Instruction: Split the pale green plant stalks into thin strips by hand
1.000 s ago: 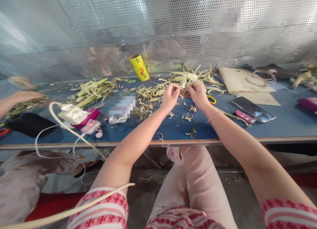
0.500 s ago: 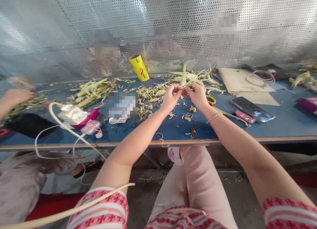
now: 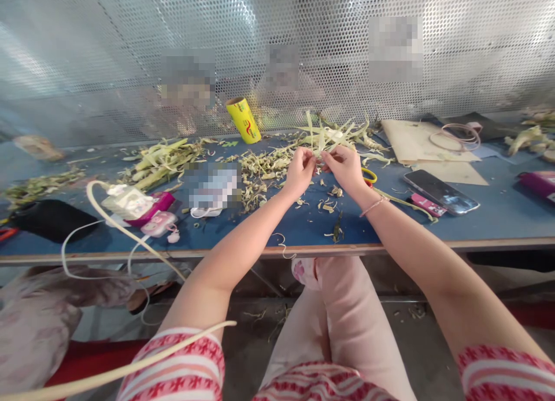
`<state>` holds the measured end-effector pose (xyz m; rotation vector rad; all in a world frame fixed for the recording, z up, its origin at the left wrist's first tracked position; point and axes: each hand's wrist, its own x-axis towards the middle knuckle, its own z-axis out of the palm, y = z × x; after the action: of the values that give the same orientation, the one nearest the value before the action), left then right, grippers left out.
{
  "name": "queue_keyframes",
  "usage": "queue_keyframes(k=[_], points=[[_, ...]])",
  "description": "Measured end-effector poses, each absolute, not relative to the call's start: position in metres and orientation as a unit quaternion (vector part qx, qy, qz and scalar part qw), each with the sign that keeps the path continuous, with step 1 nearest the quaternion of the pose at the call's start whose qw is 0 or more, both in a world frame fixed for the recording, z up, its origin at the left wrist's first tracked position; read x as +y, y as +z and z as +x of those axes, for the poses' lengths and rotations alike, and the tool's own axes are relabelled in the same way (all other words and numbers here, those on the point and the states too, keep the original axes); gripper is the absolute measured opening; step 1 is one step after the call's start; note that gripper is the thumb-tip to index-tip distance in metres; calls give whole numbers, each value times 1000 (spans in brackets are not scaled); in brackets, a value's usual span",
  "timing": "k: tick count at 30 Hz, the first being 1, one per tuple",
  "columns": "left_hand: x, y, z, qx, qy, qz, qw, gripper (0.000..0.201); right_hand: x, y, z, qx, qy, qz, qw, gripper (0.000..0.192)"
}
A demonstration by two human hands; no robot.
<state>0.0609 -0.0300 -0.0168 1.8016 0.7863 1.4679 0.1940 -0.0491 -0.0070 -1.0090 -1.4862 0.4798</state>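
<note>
Left hand (image 3: 300,169) and right hand (image 3: 346,166) near each other over the flat blue counter (image 3: 243,233) — fingers of both pinching a thin, pale green plant strip (image 3: 321,142) between them, its blades jutting up; exact grip points hidden. Just behind: loose heap of pale yellow-green leafy strips (image 3: 362,139). Yellow loop-shaped handle (image 3: 370,174) beside right wrist — partly covered. Black rectangular smartphone (image 3: 442,191) farther right.

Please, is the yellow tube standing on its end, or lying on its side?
Standing on its end: the tube has its lower end on the table and its brown end uppermost.
</note>
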Motion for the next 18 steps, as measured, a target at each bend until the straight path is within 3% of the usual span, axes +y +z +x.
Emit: queue_keyframes(k=[6, 18], points=[[-30, -17, 61, 296, 564, 696, 332, 16, -59, 0, 193, -669, 50, -427, 606, 14], [-32, -14, 57, 298, 574, 651, 398, 31, -58, -3, 192, -750, 32, -374, 545, 19]])
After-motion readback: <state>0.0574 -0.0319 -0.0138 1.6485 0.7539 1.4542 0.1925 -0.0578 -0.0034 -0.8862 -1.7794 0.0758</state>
